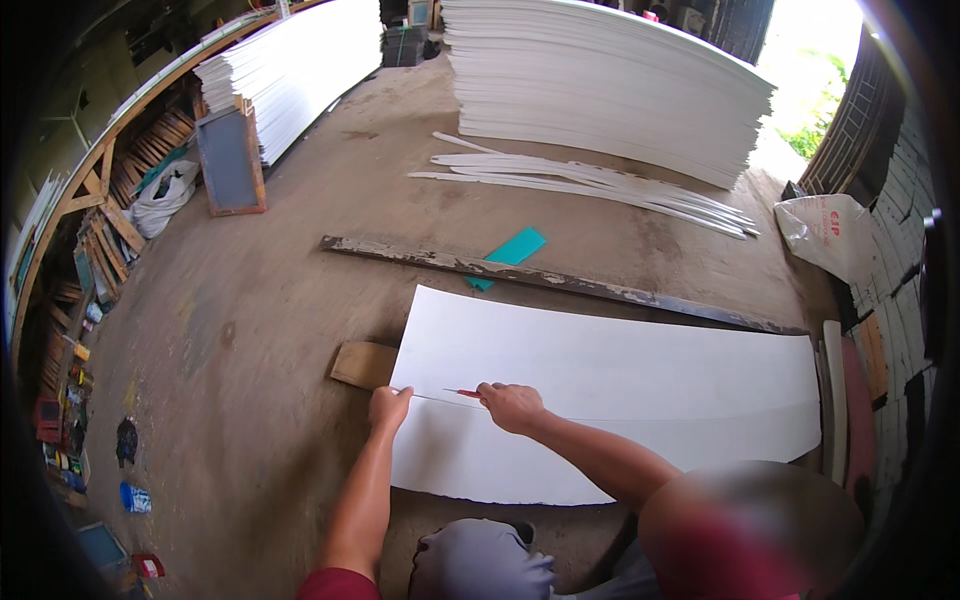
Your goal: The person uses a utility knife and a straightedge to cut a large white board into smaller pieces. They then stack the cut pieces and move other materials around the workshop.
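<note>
A large white sheet (610,360) lies on the floor in front of me, with a thin line running across it lengthwise. My left hand (390,408) is closed on the sheet's left edge, where that line begins, with the thumb on top. In my right hand (512,406) is a red-handled cutter knife (466,393), its thin blade pointing left just above the line. Whether the blade touches the sheet, I cannot tell. Under the sheet's left edge a wooden block (362,365) sticks out.
Beyond the sheet lie a long worn straight bar (560,282), a green strip (520,246) and several loose white strips (600,185). Tall white sheet stacks (600,85) stand farther back. A framed screen (230,165) leans at left; a white sack (825,235) sits at right.
</note>
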A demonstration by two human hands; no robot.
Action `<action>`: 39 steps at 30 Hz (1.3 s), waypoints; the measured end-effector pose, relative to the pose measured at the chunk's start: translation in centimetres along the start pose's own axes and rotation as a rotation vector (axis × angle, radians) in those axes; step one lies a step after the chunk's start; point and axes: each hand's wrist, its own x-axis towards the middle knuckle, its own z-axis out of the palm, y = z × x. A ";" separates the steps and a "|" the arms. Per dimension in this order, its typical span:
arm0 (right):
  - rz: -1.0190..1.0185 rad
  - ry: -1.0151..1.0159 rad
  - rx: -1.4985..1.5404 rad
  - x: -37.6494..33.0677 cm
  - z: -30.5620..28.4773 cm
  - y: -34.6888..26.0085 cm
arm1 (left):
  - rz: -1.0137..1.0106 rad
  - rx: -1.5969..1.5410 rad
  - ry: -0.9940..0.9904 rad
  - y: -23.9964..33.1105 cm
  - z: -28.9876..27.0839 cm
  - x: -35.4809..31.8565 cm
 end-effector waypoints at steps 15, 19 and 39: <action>-0.130 0.046 -0.015 0.5 -1.4 -1.7 | 0.151 -0.136 0.139 0.0 -1.5 -2.0; -0.161 -0.039 -0.074 0.1 -2.1 -2.7 | 0.148 -0.130 0.151 0.3 -1.8 -2.5; -0.276 -0.037 -0.184 1.7 -1.9 -2.7 | 0.123 -0.123 0.140 1.0 -2.3 -2.3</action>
